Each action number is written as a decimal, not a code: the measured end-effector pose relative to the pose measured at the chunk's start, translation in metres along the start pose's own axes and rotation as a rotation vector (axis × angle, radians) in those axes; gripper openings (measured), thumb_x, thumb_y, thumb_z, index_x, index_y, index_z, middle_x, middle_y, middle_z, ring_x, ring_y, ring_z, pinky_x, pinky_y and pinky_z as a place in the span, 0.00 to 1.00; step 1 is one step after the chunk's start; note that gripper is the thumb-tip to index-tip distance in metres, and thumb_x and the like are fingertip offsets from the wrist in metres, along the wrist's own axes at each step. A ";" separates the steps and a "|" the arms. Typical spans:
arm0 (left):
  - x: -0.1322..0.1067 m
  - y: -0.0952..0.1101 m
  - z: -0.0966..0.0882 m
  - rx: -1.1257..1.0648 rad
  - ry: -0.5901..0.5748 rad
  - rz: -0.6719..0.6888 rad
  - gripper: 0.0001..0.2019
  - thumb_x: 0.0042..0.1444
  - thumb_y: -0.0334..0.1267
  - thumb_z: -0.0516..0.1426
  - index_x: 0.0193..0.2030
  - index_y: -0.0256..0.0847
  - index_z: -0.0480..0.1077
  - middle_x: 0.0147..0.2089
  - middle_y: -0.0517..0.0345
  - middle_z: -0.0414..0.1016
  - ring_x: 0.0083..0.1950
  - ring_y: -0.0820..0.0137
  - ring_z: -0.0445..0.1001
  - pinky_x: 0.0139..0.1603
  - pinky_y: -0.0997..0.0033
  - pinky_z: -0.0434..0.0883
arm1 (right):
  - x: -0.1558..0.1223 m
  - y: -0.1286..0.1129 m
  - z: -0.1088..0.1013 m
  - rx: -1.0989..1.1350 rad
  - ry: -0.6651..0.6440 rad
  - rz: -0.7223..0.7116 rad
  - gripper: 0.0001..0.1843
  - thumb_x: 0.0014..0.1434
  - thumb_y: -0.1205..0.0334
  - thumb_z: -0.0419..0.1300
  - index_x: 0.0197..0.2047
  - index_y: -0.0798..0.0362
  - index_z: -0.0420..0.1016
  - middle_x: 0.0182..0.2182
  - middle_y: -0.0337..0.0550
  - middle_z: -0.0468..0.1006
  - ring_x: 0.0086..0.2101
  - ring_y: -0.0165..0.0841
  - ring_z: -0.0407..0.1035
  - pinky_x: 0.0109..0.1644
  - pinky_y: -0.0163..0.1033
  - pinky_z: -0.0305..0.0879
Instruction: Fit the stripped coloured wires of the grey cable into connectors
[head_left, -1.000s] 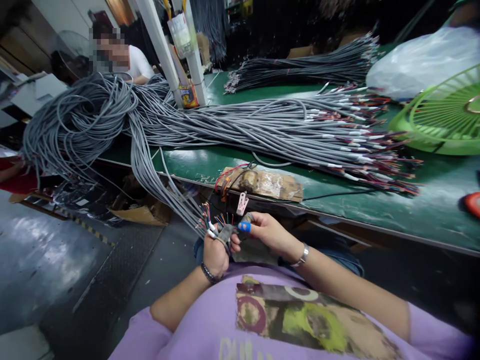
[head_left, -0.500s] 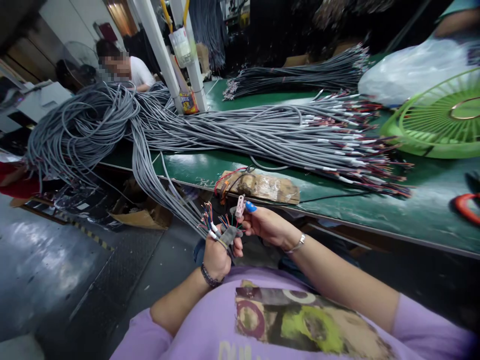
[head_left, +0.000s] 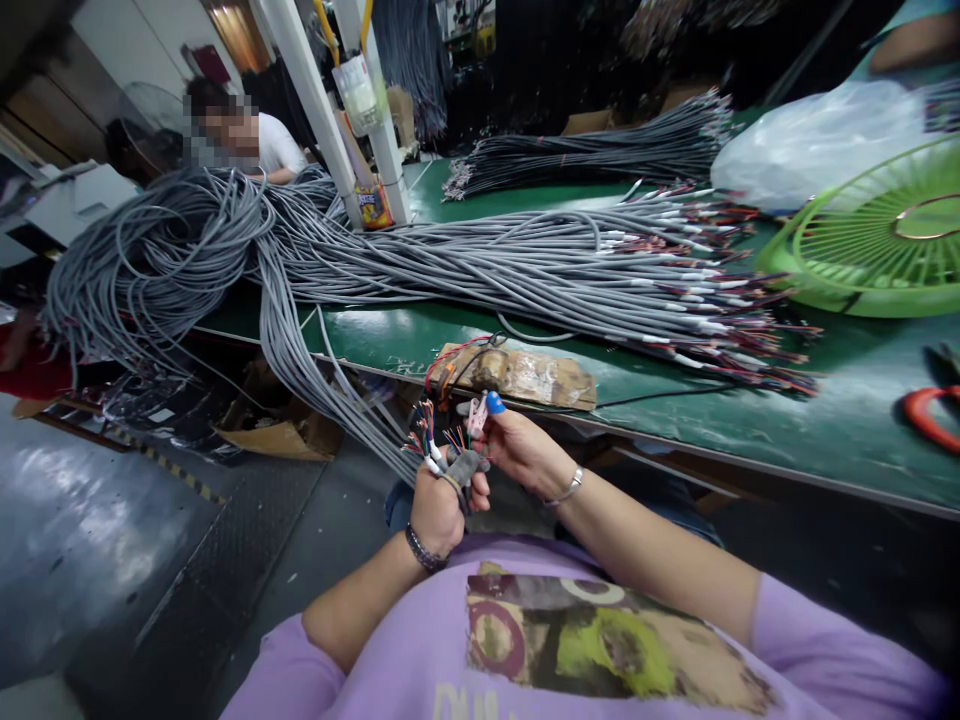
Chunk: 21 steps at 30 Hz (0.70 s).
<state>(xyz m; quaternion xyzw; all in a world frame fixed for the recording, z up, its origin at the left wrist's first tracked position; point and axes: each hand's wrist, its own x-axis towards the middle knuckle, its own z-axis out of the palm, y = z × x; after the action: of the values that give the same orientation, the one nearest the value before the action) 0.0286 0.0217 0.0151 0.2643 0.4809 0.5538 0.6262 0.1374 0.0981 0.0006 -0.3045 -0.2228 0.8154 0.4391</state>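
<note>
My left hand (head_left: 437, 515) is closed around the ends of several grey cables (head_left: 360, 430), which come down from the bench. Fine coloured wires (head_left: 427, 425) fan out of their white-wrapped ends above the fist. A grey cover sits on my left thumb. My right hand (head_left: 529, 455), with blue on one fingertip, pinches a small pale pink clip-like tool (head_left: 477, 414). It is right beside the wires at my left thumb; whether the tool touches them I cannot tell.
On the green bench (head_left: 667, 430) lies a large bundle of grey cables (head_left: 480, 255). A taped wooden block (head_left: 525, 375) sits at the near edge. A green fan (head_left: 885, 230), a plastic bag (head_left: 817, 140) and red-handled tool (head_left: 930, 415) are right. Another person (head_left: 277, 145) is behind the cables.
My right hand and forearm have moved slightly left, and the pink tool has turned a little in the fingers. My left hand keeps its hold on the cables.
</note>
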 end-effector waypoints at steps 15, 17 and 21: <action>-0.010 -0.002 -0.006 0.003 0.016 0.054 0.16 0.45 0.48 0.64 0.26 0.38 0.67 0.17 0.62 0.71 0.13 0.77 0.65 0.13 0.80 0.60 | -0.010 -0.005 -0.002 0.027 -0.057 0.091 0.19 0.57 0.45 0.59 0.33 0.55 0.74 0.26 0.39 0.74 0.24 0.26 0.66 0.27 0.32 0.66; -0.011 -0.001 -0.006 -0.023 0.031 0.067 0.15 0.46 0.47 0.64 0.27 0.37 0.68 0.17 0.62 0.71 0.14 0.78 0.65 0.13 0.80 0.60 | -0.011 -0.006 0.000 -0.005 -0.055 0.050 0.15 0.56 0.49 0.62 0.33 0.55 0.74 0.26 0.38 0.74 0.24 0.25 0.65 0.27 0.31 0.66; -0.009 0.000 -0.004 -0.044 0.046 0.078 0.15 0.45 0.47 0.64 0.27 0.37 0.68 0.17 0.62 0.71 0.14 0.78 0.65 0.14 0.80 0.60 | -0.010 -0.002 0.000 -0.063 -0.037 -0.027 0.18 0.54 0.46 0.64 0.33 0.55 0.75 0.27 0.39 0.75 0.24 0.25 0.64 0.27 0.31 0.65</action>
<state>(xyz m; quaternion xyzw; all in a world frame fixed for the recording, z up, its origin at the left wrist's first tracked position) 0.0257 0.0126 0.0166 0.2563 0.4723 0.5942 0.5985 0.1426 0.0910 0.0053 -0.2997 -0.2605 0.8075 0.4361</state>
